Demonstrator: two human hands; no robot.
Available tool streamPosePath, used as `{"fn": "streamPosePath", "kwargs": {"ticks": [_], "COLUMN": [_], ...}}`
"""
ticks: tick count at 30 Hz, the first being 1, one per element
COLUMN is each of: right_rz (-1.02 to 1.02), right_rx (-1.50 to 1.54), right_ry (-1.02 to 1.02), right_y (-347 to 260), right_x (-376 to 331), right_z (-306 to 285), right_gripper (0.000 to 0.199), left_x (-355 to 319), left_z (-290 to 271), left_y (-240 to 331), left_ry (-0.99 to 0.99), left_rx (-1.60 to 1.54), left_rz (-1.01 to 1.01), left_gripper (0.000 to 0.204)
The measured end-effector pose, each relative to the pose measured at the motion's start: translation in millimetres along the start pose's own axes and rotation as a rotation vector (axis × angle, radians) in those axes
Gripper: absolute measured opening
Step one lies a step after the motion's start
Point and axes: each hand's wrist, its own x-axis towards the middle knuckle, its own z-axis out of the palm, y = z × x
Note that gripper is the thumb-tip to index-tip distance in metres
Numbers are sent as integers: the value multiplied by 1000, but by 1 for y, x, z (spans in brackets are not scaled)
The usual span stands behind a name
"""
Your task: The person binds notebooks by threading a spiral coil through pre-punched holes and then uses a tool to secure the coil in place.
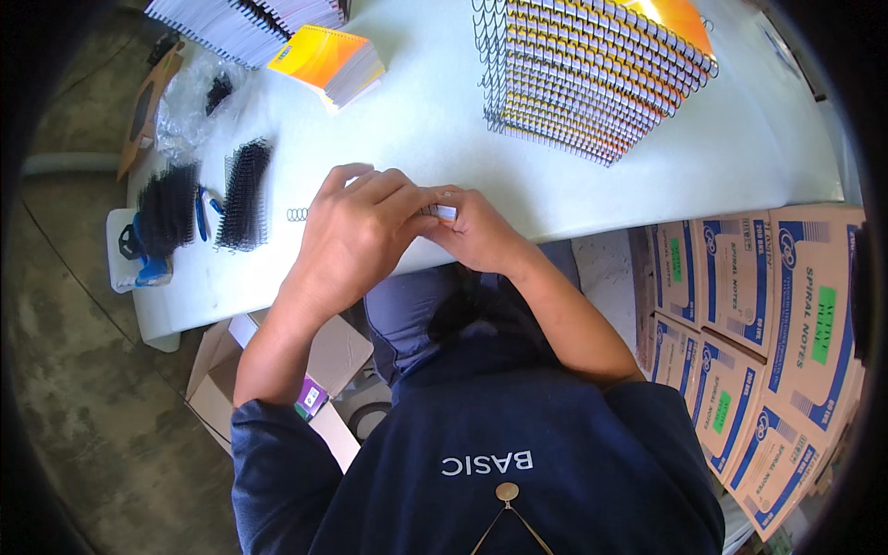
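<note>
At the table's near edge my hands meet over a small notebook (446, 213), seen edge-on as a pale strip between them. My right hand (481, 233) pinches its end between thumb and fingers. A dark wire spiral (296, 215) pokes out to the left of my left hand (361, 231), whose fingers are curled over it and the notebook. Most of the notebook and how far the spiral runs through it are hidden under my fingers. To the left lie two bundles of black spirals (243, 196) (168, 208), with blue-handled pliers (202, 213) between them.
A tall stack of spiral-bound notebooks (592, 83) stands at the back right of the white table (398, 129). Farther left are a pile of orange-covered pads (328, 63), more bound books (240, 28) and a plastic bag (190, 111). Cartons (740, 324) are stacked beside me on the right.
</note>
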Motion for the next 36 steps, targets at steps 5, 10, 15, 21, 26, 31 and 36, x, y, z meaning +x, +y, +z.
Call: {"fn": "streamPosePath", "kwargs": {"ticks": [5, 10, 15, 21, 26, 31, 36], "right_rz": [19, -34, -55, 8, 68, 162, 44], "right_rx": [-12, 21, -3, -38, 26, 1, 73], "right_ry": [-24, 12, 32, -6, 25, 40, 96], "right_y": [-6, -3, -1, -3, -14, -15, -11], "right_x": [0, -2, 1, -1, 0, 1, 2], "right_z": [-1, 2, 0, -1, 2, 0, 4], "right_gripper": [21, 26, 25, 19, 19, 17, 17], "left_x": [7, -38, -67, -9, 0, 1, -2], "left_z": [1, 86, 86, 18, 0, 5, 8], "left_y": [2, 0, 4, 1, -8, -10, -19], "left_ry": [70, 251, 319, 144, 16, 54, 37], "left_rx": [-47, 117, 150, -51, -173, -201, -71], "left_rz": [-27, 93, -3, 46, -15, -74, 4], "left_gripper": [47, 97, 72, 27, 18, 17, 18]}}
